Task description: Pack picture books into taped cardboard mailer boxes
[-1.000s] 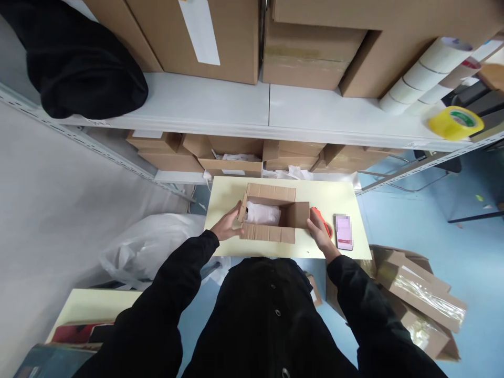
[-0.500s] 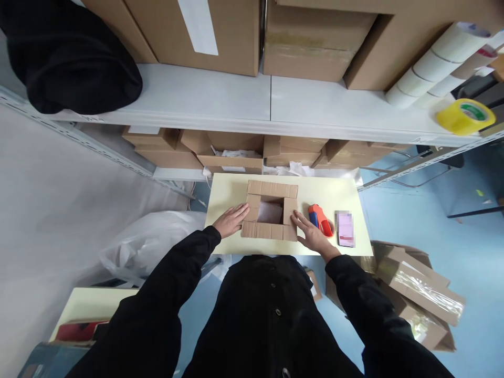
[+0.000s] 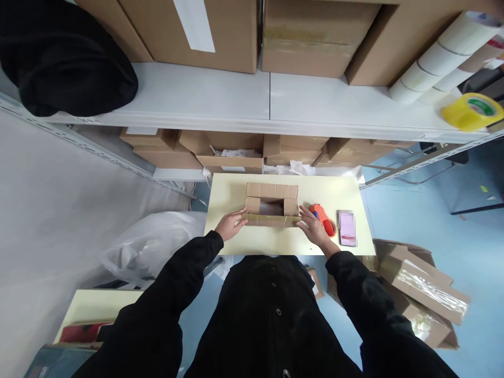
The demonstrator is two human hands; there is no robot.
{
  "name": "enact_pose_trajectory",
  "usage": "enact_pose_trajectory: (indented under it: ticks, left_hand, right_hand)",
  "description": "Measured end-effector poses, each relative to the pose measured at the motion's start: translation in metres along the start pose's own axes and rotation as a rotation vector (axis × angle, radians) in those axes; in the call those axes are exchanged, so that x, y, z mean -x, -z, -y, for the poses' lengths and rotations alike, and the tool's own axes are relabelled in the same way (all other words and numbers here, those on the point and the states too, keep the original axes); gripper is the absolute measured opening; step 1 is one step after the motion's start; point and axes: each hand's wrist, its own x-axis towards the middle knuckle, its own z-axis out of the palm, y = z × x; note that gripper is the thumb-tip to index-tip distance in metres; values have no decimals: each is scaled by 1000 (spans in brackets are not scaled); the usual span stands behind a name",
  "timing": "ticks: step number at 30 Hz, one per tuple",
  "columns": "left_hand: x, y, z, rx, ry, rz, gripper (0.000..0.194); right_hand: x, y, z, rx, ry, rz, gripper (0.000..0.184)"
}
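A small cardboard box (image 3: 271,220) sits on the pale yellow table in front of me. Its left and right flaps are folded inward, and a white wrapped item (image 3: 271,208) shows through the gap between them. The far flap lies spread outward, while the near flap is tilted up. My left hand (image 3: 231,224) grips the left end of that near flap between thumb and fingers. At its right end, my right hand (image 3: 313,227) holds the flap in the same way. Just right of my right hand lies an orange tape dispenser (image 3: 323,218).
A phone (image 3: 347,228) lies on the table (image 3: 224,191) at the right. Behind stands a shelf (image 3: 205,94) with large boxes, a black cloth item (image 3: 74,68) and a yellow tape roll (image 3: 472,111). Flattened cartons (image 3: 423,294) are at lower right, a plastic bag (image 3: 149,244) at left.
Both hands have folded the box's short side flaps inward, then moved to the near flap and tilted it up. The right hand has come away from beside the tape dispenser.
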Motion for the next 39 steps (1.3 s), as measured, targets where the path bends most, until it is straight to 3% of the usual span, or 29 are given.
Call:
enact_pose_trajectory:
  ticks: [5,9,13,17,20,22,26,28,33,36,39]
  left_hand:
    - [-1,-14,-4,193,186,-210,28]
    - [-3,-20,-2,300,292,-304,50]
    - [-6,-21,1,404,386,-308,72]
    - [-7,-23,4,492,450,-299,87]
    - [-6,-26,4,500,465,-288,89]
    - [-5,-27,3,482,459,-285,89]
    - [-3,-23,-1,321,402,-287,88]
    - [-3,-18,-5,154,310,-261,80]
    - [-12,-5,-12,-195,29,-86,50]
    - [-17,-4,-12,-252,5,-48,50]
    - [-17,-4,-12,-275,-3,-37,50]
  right_hand:
    - [-7,-12,-1,-122,-164,-103,35]
    - [-17,-10,-3,-168,-256,-84,66]
    - [-38,4,-6,-102,-202,50,97]
    - [-59,15,-4,-92,-102,127,107]
    - [-62,19,1,-99,-69,49,105]
    - [-57,21,3,-32,-44,16,94]
    - [-41,21,4,167,63,90,60]
    - [-34,18,3,235,82,113,53]
    - [-25,9,6,288,78,133,54]
    - [-19,9,3,256,48,103,59]
    - [-7,12,-10,244,-80,-51,53]
